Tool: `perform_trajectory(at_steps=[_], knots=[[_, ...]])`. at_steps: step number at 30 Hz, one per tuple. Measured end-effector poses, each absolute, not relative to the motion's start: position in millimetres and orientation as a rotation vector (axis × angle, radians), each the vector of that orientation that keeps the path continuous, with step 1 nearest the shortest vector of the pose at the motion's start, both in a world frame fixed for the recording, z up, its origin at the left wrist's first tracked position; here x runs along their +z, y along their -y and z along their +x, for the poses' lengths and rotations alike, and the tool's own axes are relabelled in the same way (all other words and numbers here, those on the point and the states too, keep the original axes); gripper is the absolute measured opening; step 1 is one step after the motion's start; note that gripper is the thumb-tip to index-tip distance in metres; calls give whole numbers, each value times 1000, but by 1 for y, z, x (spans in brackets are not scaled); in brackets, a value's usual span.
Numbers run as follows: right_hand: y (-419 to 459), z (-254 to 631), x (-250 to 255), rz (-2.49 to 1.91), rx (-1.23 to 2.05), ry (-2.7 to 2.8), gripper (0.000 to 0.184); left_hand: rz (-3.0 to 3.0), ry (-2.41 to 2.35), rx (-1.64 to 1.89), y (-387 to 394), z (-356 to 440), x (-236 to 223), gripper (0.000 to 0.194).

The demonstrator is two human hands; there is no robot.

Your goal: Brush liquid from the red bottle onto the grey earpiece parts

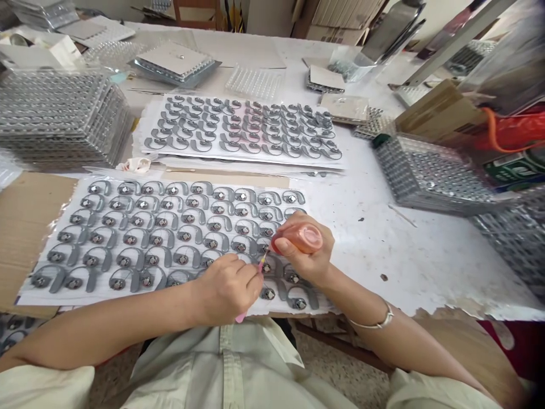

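Note:
My left hand point(230, 288) is closed around a thin pink-handled tool point(240, 317). Its slim tip points up at one of the small grey parts; the exact kind of tool is hidden by my fingers. Wrapped round a translucent orange-red squeeze bottle point(304, 237), my right hand point(313, 264) tilts it so its narrow end faces left, close to the tool tip. Beneath both hands lies a white sheet point(55, 227) with rows of grey hook-shaped parts point(128, 258), each bearing a small round metallic component. Whether the bottle touches a part cannot be seen.
A second sheet of similar grey parts point(242, 128) lies behind. Stacked clear trays point(55, 113) stand at left, and more filled trays point(430, 170) at right. A cotton swab point(402, 216) lies on the white table point(361, 250). Cardboard point(25, 227) is under the left side.

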State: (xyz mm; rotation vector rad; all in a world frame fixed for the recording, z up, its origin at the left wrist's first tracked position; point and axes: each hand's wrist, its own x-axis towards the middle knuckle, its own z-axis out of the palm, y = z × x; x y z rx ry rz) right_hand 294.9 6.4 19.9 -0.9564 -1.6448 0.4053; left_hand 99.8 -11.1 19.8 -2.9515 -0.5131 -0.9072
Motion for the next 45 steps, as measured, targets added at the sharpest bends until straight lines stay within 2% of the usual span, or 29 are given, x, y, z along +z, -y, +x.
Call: perform_trajectory(at_steps=[27,45], knots=[[-7,293,20,-927,298,1690,14,-2962,518,-937,11,99,17,17],[-8,294,17,-998,355,1628,13,-2974,517,-924,11,99,16,18]])
